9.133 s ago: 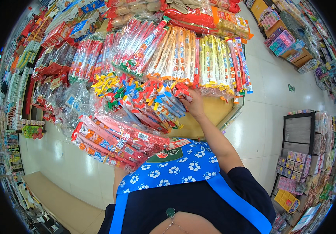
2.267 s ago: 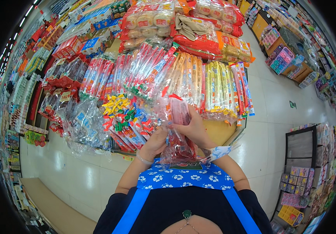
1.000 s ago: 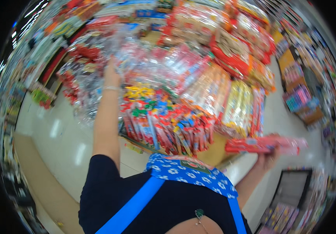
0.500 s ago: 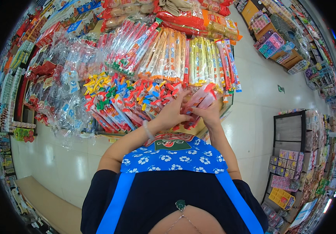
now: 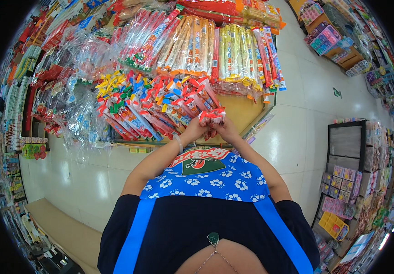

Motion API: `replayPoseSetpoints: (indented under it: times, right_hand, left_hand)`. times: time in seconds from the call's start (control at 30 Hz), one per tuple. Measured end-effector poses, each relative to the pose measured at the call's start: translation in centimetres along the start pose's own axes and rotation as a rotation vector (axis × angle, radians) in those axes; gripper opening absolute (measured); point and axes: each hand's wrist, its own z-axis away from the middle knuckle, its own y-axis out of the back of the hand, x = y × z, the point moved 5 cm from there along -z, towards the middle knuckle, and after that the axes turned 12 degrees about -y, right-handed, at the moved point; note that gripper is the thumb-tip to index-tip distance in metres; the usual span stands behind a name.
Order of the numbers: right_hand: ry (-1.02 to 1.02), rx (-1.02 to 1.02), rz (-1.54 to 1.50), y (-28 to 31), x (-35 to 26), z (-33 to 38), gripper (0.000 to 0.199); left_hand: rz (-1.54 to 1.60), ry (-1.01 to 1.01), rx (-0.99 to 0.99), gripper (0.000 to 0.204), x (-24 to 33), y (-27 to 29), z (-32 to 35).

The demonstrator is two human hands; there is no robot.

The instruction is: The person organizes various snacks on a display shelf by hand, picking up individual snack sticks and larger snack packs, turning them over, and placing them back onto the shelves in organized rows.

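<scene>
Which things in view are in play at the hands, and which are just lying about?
In play:
- red-ended packets, held by left hand and right hand
- mixed-colour stick packets beside them
- tan tabletop

Lying about:
- yellow packets
- orange packets
- black-framed rack
- beige bench

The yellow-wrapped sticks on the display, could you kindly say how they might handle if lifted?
The yellow-wrapped sticks look fairly stiff, as they lie nearly straight. Their shiny surface may feel slippery. Being slender and side by side, they might shift apart.

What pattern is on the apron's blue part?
White flowers on blue; the apron shows best in the head view.
</scene>
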Motion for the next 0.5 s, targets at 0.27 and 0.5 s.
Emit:
replayPoseSetpoints:
  times: [0.27,0.5]
  right_hand:
    - [0.692,0.4,0.443,2.7,-24.6,9.9,0.027]
    - [0.922,-0.561,-0.009,2.0,-33.2,21.7,0.025]
  left_hand:
    - [-0.909,-0.444,0.188,0.032,26.6,-4.9,3.2]
    - [-0.806,-1.096,-0.083,0.03,41.5,-11.3,10.1]
